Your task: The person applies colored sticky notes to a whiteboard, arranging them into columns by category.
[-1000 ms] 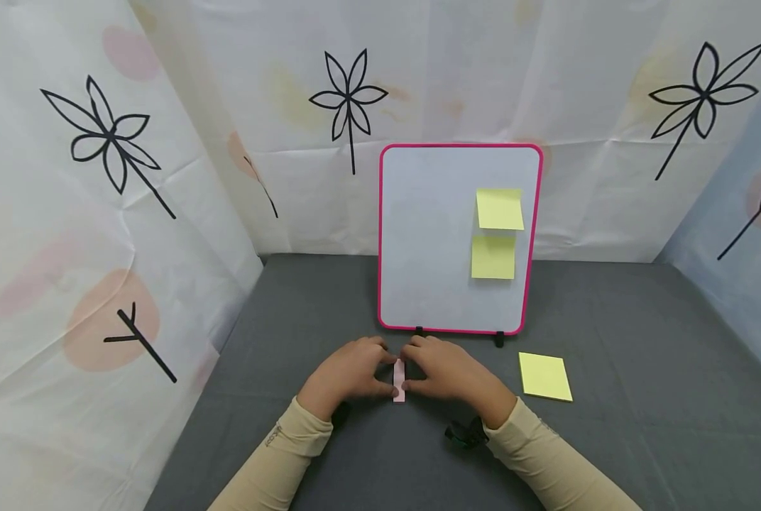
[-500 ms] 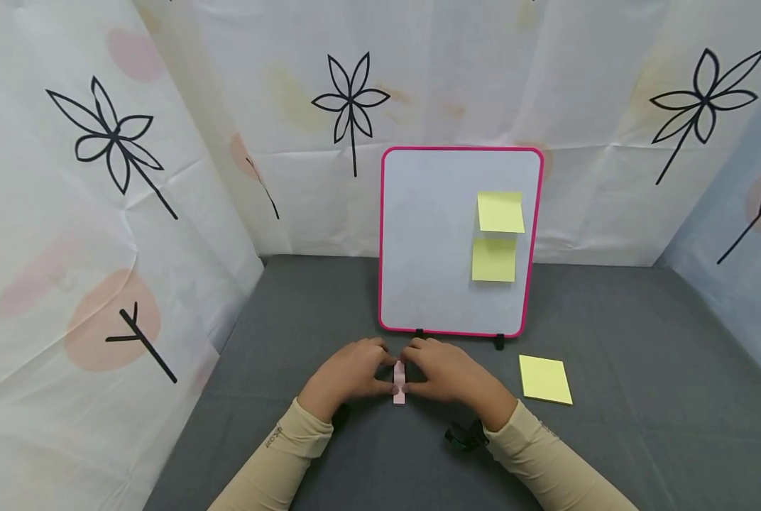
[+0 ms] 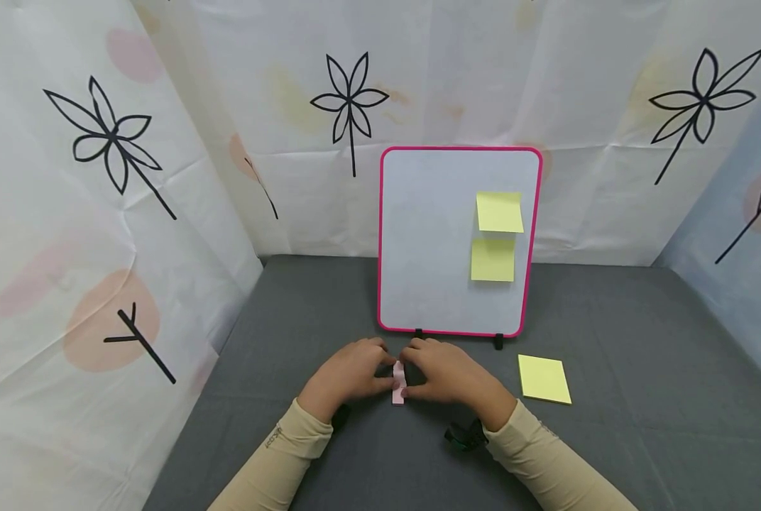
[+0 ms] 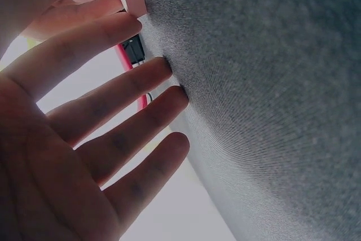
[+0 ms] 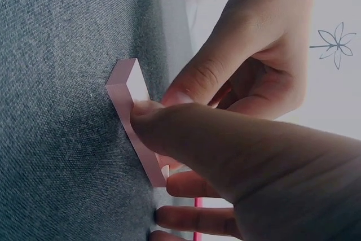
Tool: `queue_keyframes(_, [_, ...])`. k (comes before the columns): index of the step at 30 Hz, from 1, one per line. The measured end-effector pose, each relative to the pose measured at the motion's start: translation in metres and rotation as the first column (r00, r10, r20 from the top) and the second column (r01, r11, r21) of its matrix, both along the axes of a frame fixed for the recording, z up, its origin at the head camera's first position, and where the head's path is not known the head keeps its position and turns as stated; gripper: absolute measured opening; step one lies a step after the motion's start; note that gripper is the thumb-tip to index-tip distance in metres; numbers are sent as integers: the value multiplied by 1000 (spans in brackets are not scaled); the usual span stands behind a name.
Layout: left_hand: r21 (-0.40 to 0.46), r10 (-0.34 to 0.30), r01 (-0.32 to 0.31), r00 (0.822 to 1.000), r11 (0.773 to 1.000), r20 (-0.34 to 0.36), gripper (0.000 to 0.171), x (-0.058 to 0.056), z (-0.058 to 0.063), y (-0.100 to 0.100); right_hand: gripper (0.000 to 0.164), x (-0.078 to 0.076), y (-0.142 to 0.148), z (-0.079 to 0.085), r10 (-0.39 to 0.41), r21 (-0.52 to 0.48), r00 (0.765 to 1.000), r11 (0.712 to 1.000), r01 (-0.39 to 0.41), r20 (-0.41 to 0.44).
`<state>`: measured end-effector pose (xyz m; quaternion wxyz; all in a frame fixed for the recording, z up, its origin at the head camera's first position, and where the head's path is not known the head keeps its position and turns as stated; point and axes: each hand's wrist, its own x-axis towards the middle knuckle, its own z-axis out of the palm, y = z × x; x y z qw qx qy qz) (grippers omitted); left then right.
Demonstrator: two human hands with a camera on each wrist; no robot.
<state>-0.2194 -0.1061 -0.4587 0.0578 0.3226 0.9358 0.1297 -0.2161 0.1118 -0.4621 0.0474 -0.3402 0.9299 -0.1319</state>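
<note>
**Left hand and right hand hold a slim pink block between them**

Both hands have hold of the block, one from either side: thumbs toward its near end, forefingers toward its far end, the thumb tips close together. In the left wrist view the left hand's other fingers are spaced apart and nearly straight.

Around the work hangs an off-white backdrop, creased in places, printed with black outline flowers, bare twigs and soft peach and pink blotches; its right side turns bluish. Below it spreads a table covered in dark grey cloth, whose fine weave shows in both wrist views.

Beyond the hands stands a whiteboard with rounded corners and a bright pink rim. Beige sleeves cover the forearms. To the right of the right hand lies a yellow pad, flat and slightly turned. Two yellow notes hang on the right part of the board, an upper note just above a lower note.

Smallest is the block itself, low on the table before the board: long, narrow and straight-edged, pointing away from the person, with dusky pink sides and a much paler face under the right thumb.
</note>
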Motion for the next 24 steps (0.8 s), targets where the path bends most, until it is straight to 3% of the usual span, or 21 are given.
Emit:
queue_keyframes(12, [42,-14,15,1000,999,-24,27,-1,2,-1,31,-2,3,1,41,-95,993,994,-52,-115])
queue_keyframes(24, [68,-21,23,999,997,-35,31,-2,-1,0,16,-2,2,7,40,-176,971,981,-83,-237])
